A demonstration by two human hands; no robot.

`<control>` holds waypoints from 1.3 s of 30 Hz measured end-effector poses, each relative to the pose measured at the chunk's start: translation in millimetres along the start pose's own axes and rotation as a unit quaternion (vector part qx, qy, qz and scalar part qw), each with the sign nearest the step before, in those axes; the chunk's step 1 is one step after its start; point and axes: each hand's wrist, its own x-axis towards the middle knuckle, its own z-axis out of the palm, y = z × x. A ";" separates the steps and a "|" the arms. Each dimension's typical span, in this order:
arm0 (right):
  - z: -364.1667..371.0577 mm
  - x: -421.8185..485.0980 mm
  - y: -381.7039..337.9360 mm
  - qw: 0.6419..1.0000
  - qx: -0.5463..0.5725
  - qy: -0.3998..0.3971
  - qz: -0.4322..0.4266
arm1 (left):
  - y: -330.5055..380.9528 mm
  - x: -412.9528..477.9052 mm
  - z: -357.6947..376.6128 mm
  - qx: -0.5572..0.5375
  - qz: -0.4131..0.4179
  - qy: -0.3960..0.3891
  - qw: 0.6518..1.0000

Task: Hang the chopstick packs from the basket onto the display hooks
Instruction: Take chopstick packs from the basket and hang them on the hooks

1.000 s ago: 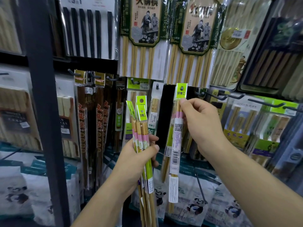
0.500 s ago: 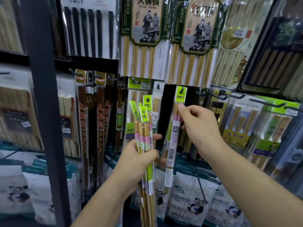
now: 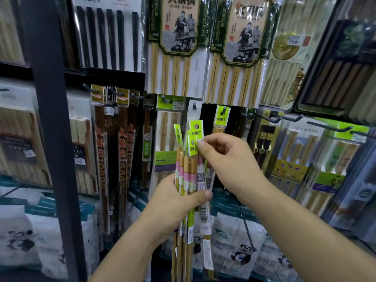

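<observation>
At the shelf front, left hand (image 3: 175,204) is gripping the chopstick packs (image 3: 188,174) upright, fingers curled round them; right hand (image 3: 227,159) is pinching the front pack's green tab (image 3: 192,148). One matching pack (image 3: 221,120) is hanging on a hook (image 3: 223,109) just behind.

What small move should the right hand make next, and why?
Probably draw the front pack up out of the bundle and toward the hook. The right hand seems to pinch that pack's green header, while the left hand grips the bundle lower down. A hanging pack of the same kind already sits on that hook, up and right.
</observation>
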 end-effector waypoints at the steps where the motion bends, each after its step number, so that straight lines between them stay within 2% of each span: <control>1: -0.1 -0.1 0.1 1.000 -0.004 -0.004 0.007 | -0.9 -0.1 -0.9 0.000 -0.007 -0.005 1.000; 4: -4.3 2.2 0.7 1.000 -0.006 0.017 0.016 | -1.7 -0.4 -1.5 -0.002 -0.005 -0.013 1.000; 8: -13.6 10.6 -5.2 0.996 0.045 0.080 -0.015 | -0.3 2.6 -3.2 -0.016 0.007 0.034 0.999; 11: -18.6 16.2 -9.7 0.992 0.060 0.108 -0.014 | -4.3 4.5 -6.6 -0.042 -0.003 0.038 0.998; 18: -20.8 26.1 -9.9 0.987 0.075 0.137 0.047 | -7.7 5.7 -5.8 -0.078 -0.009 0.038 0.996; 26: -19.7 30.8 -4.5 0.987 0.078 0.132 0.055 | -4.1 3.8 -5.6 -0.129 -0.038 0.008 0.991; 33: -19.9 25.8 8.2 0.989 -0.024 0.139 0.038 | -0.9 0.6 -4.9 -0.120 -0.033 0.029 0.992; 39: -19.7 14.1 17.1 0.985 -0.034 0.158 0.058 | 2.9 -1.2 -2.8 -0.122 -0.022 0.054 0.991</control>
